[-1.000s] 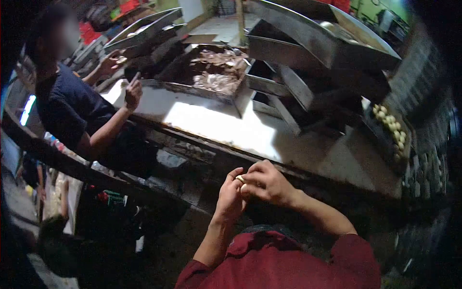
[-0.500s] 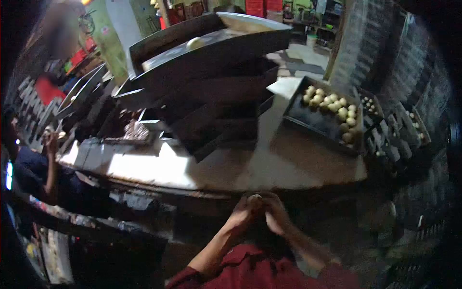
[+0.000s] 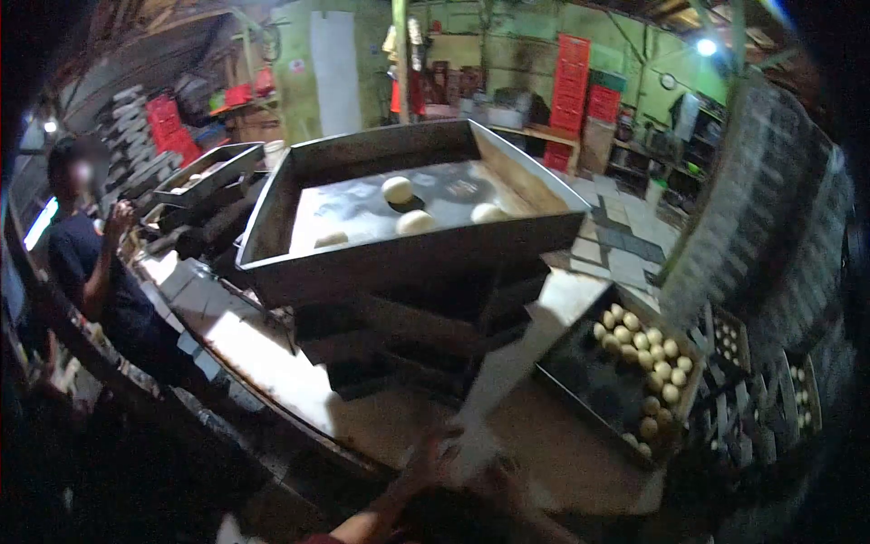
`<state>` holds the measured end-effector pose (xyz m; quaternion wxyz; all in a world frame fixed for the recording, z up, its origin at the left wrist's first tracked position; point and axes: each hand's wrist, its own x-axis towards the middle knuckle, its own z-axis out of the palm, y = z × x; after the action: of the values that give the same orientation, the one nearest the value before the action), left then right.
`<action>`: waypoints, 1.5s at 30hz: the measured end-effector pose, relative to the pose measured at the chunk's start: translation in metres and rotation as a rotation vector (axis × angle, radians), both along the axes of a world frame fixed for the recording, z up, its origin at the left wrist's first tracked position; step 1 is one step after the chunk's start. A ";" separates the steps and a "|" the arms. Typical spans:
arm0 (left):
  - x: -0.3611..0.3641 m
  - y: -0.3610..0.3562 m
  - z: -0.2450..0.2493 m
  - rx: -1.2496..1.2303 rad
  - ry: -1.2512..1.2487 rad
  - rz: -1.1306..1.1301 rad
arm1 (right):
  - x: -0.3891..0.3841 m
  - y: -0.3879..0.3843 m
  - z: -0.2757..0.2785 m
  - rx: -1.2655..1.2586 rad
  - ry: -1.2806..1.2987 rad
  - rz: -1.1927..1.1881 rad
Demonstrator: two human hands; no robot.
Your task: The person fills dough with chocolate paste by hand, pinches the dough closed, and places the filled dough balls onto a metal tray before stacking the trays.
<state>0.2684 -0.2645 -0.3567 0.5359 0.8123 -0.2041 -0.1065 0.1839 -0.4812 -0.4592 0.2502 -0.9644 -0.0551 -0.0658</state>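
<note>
Both of my hands are low in the centre, dark and smeared by motion. My left hand [image 3: 430, 458] is over the near edge of the work table [image 3: 381, 422]. My right hand [image 3: 498, 480] is close beside it; its fingers are not distinct. Whatever the hands hold, if anything, is too blurred to name. Ahead of them a large metal tray [image 3: 408, 257] rests on a dark stack, with several pale round balls [image 3: 397, 189] inside. To the right, a second tray [image 3: 580, 399] holds several pale balls [image 3: 642, 341] along its far and right sides.
A person [image 3: 100, 263] in dark clothing stands at the left, one hand raised. Another tray [image 3: 208, 172] lies behind at the left. More trays with balls [image 3: 728, 342] are at the far right. Red crates [image 3: 569, 91] are stacked at the back.
The view has tilted up and turned, so the large tray's inside now shows. My hands, previously together around a small pale thing, now appear lower and blurred over the table edge.
</note>
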 end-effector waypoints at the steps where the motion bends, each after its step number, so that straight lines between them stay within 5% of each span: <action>1: 0.003 0.022 -0.004 0.036 0.170 0.005 | -0.004 -0.020 -0.005 0.015 -0.012 -0.032; 5: -0.007 0.081 -0.023 -0.060 0.361 0.029 | 0.038 -0.072 0.007 0.106 0.050 -0.314; 12: 0.056 0.116 0.031 -0.156 0.257 -0.636 | 0.069 0.049 0.052 0.108 0.273 -0.288; 17: 0.096 0.219 0.068 -0.207 0.203 -0.628 | 0.064 0.067 0.272 0.128 0.170 -0.283; 21: 0.155 0.414 0.204 -0.071 -0.118 -0.200 | 0.106 0.118 0.446 0.022 -0.321 -0.009; 24: 0.172 0.507 0.296 -0.022 -0.277 -0.083 | 0.192 0.165 0.507 -0.046 -0.501 0.219; 27: 0.161 0.481 0.274 -0.040 -0.239 -0.107 | 0.316 0.241 0.509 0.063 -0.244 0.378; 32: 0.127 0.329 0.159 -0.123 -0.023 -0.421 | 0.375 0.279 0.418 -0.499 0.051 0.535; 34: 0.100 0.253 0.110 -0.169 0.122 -0.557 | 0.372 0.257 0.430 -0.356 -0.236 0.710; 35: 0.092 0.228 0.097 -0.161 0.185 -0.608 | 0.341 0.248 0.457 -0.300 -0.332 0.539; 36: 0.077 0.201 0.080 -0.168 0.252 -0.667 | 0.322 0.225 0.477 0.104 -0.217 0.464; 37: 0.060 0.176 0.071 -0.157 0.322 -0.720 | 0.307 0.178 0.492 0.003 -0.370 0.333; 39: 0.039 0.144 0.059 -0.098 0.429 -0.749 | 0.241 0.097 0.504 0.018 -0.648 0.436; 40: 0.030 0.124 0.053 -0.064 0.469 -0.748 | 0.208 0.055 0.496 0.075 -0.680 0.238; 42: 0.006 0.089 0.035 -0.064 0.560 -0.738 | 0.148 -0.038 0.445 0.056 -0.788 -0.008; 45: -0.028 0.033 0.008 -0.116 0.702 -0.468 | 0.102 -0.182 0.319 0.076 -0.473 -0.439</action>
<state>0.2404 -0.2312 -0.3482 0.5791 0.6268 -0.1938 -0.4839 0.2858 -0.6628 -0.1403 0.2463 -0.9012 0.1001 -0.3424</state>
